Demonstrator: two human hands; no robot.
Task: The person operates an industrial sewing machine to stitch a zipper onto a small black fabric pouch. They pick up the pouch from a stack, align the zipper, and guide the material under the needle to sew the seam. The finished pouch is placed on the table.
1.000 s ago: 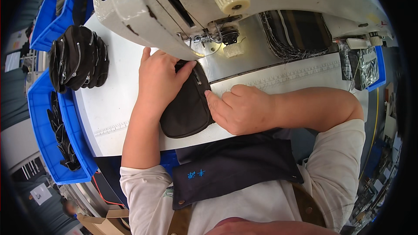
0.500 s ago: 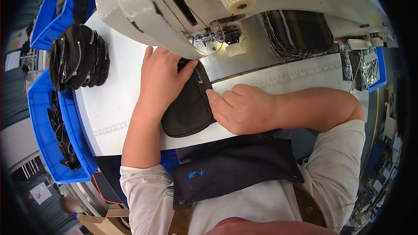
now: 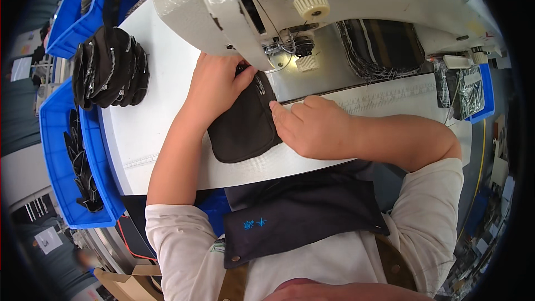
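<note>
A black fabric zip pouch (image 3: 241,129) with rounded corners lies flat on the white table by the sewing machine (image 3: 214,19). My left hand (image 3: 218,86) is closed on its far left part, thumb on top near the zipper (image 3: 260,85); the other fingertips are partly hidden beside the machine head. At the pouch's right edge, my right hand (image 3: 312,127) has its fingers curled and pinches the edge by the index fingertip. The pouch's far end sits close to the presser foot and needle area (image 3: 276,49).
A stack of black zippered pouches (image 3: 111,69) stands at the left. Blue bins (image 3: 53,150) with dark pieces flank the table. Dark striped fabric pieces (image 3: 384,47) lie under the machine arm. A printed ruler strip (image 3: 390,93) runs along the table; plastic-wrapped packs (image 3: 468,92) sit right.
The pouch has slid away from me, closer to the needle, with both hands still on it. My left hand has moved farther forward. The whole view has shifted slightly.
</note>
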